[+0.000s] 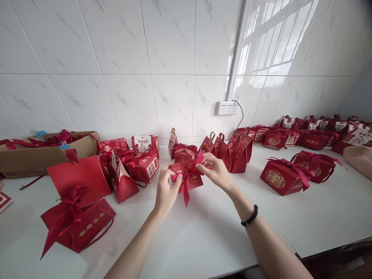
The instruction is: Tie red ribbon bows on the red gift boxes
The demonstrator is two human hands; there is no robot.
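A small red gift box (198,181) sits on the white table in front of me, a red ribbon (186,197) tied in a bow across it with one tail hanging down the front. My left hand (167,185) pinches the bow's left loop between thumb and fingers. On the other side, my right hand (215,170) has its thumb and fingers closed on the right part of the ribbon, which stands up above the box. A black band circles my right wrist. Both hands partly cover the box.
At left stand a larger red box (93,224) with a bow and a cardboard carton (17,157) of ribbon. Several red boxes line the wall, with two ribboned boxes (281,177) at right. A power strip (228,108) is on the wall. Another person's arm (359,159) shows far right.
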